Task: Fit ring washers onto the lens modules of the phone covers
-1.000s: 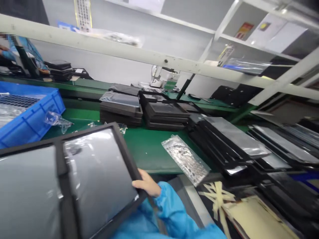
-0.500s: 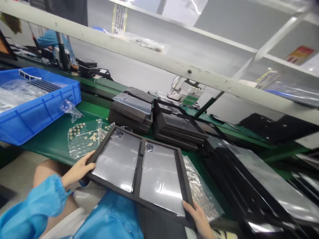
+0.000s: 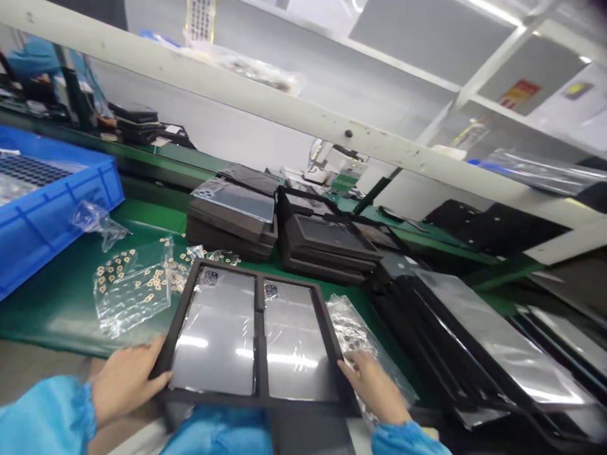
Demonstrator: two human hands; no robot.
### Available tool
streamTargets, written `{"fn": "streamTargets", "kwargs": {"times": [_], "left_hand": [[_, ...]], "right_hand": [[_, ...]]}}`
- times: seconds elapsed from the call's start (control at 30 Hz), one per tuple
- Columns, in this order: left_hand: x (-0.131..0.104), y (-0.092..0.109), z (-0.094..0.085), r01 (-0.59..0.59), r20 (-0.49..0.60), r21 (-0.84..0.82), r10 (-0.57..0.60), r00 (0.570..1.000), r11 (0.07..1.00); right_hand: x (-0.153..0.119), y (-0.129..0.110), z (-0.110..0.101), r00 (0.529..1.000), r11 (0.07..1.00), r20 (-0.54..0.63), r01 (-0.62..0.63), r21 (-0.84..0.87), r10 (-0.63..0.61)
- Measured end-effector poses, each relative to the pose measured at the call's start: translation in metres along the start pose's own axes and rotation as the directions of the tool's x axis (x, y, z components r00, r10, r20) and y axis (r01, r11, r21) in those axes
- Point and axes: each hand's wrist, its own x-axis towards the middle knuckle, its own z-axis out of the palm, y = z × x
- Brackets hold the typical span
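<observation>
A black foam tray with two compartments is held up in front of me, tilted toward my body. In each compartment lies a grey tablet-like panel, the left panel and the right panel, both with a camera cluster at the upper left and a glossy film. My left hand grips the tray's left edge, thumb on top. On the right edge, my right hand is closed with its fingers over the rim. Beneath the tray, part of a dark surface shows near my lap.
A blue crate stands at the left. Small gold rings lie on clear bubble sheets. Stacked foam trays and a panel-topped stack stand behind. Filmed dark panels lie at the right, beside a plastic bag.
My view has swung, so the bench items appear further left. The tray sits more level and slightly lower, with both hands still on its edges.
</observation>
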Motion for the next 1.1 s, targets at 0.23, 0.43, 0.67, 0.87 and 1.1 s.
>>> {"fn": "streamTargets", "kwargs": {"times": [0.23,0.43,0.67,0.87,1.1], "left_hand": [[0.092,-0.01,-0.009,-0.341,-0.413,0.271,0.429,0.803,0.9],[0.145,-0.022,0.024,-0.418,-0.463,0.208,0.465,0.755,0.884],[0.126,-0.013,0.029,-0.408,-0.416,-0.106,0.332,0.847,0.907],[0.096,-0.007,0.047,-0.329,-0.471,-0.064,0.262,0.842,0.942],[0.103,0.004,0.033,-0.186,-0.498,0.12,0.221,0.838,0.975]], "right_hand": [[0.083,-0.129,0.09,0.914,0.916,0.146,0.392,-0.08,-0.378],[0.134,-0.192,0.146,0.913,0.877,0.198,0.401,-0.264,-0.357],[0.135,-0.197,0.152,0.921,0.856,0.254,0.373,-0.359,-0.295],[0.127,-0.201,0.146,0.885,0.887,0.35,0.399,-0.232,-0.307],[0.096,-0.175,0.109,0.861,0.947,0.401,0.313,0.068,-0.313]]}}
